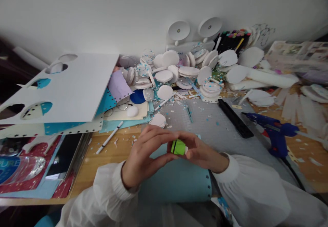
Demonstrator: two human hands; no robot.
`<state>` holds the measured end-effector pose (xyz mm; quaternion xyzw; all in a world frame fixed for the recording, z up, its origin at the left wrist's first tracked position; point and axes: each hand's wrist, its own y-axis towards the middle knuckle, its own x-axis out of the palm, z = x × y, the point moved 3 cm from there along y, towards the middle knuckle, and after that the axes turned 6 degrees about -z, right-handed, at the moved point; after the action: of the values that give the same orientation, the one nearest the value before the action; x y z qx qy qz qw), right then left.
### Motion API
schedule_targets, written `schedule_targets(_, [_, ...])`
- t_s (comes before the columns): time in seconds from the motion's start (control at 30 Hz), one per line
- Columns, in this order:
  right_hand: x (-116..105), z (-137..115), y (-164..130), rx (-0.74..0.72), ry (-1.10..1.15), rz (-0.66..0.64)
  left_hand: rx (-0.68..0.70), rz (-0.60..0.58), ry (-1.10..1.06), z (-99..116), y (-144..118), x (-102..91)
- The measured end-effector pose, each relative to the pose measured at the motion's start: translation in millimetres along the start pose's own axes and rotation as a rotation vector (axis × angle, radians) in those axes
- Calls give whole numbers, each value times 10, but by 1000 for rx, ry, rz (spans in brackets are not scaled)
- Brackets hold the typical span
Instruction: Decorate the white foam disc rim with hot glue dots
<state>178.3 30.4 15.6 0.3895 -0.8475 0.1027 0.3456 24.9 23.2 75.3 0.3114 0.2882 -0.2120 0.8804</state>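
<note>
Between my two hands, above the blue sheet, is a small lime-green paper punch (179,147) with a black band and a pale end. My left hand (147,151) closes on its left side with thumb and fingertips. My right hand (202,151) wraps its right side, the thumb by the pale end; some of its fingers are hidden behind. Below them lies the light blue paper sheet (176,182), with small shaped holes along its right edge. Its near part curves over the table edge.
White foam discs (170,58) crowd the back. A blue glue gun (278,134), a black bar (235,119) and tweezers (189,112) lie right of centre. At left are a large white board (77,87), a white pen (109,137), a phone (65,157) and a bottle (23,169).
</note>
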Motion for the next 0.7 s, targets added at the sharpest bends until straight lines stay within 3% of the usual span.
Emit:
schedule_targets(0.1, [-60,30,-2,18,25,30,-37,45,-11,-23,-26,-69])
schedule_targets(0.23, [-55,43,0,75,35,-46,1,34,0,1,-68,-196])
schedule_targets(0.43, [-33,18,-12,104,54,-103,-83,65,180,-40,-182,-395])
schedule_targets(0.6, [-117,3,0,41,140,11,-211,64,570,-240,-354,-603])
schedule_targets(0.7, [-192,-27,13,-29,157,140,-329,86,627,-333,-499,-612])
